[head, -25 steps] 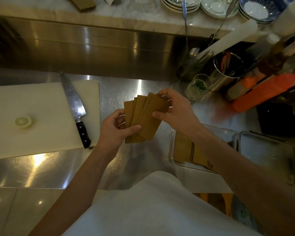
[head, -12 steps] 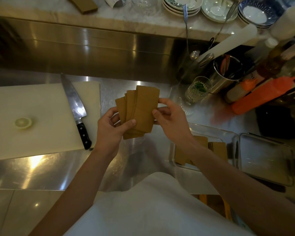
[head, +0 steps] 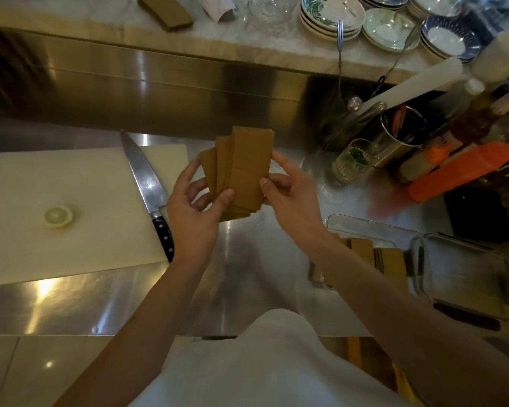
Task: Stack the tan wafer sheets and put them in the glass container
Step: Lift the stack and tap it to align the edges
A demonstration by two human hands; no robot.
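Several tan wafer sheets point(head: 247, 168) are fanned out upright above the steel counter, held between both hands. My left hand point(head: 193, 214) grips their lower left edge with the thumb across the front. My right hand point(head: 291, 198) pinches the right edge of the front sheet. The glass container point(head: 365, 227) sits on the counter to the lower right, partly behind my right forearm, with more tan wafer sheets point(head: 390, 258) lying inside it.
A white cutting board point(head: 71, 183) lies at left with a lemon slice point(head: 58, 216) and a chef's knife point(head: 147, 186) on its right edge. A second glass dish point(head: 467, 274) stands at right. Bottles, a utensil cup point(head: 400, 136) and a small glass point(head: 351, 160) crowd the back right.
The fanned sheets have turned from tilted right to nearly upright and drawn closer together. My right hand slid from their top corner down to the right edge.
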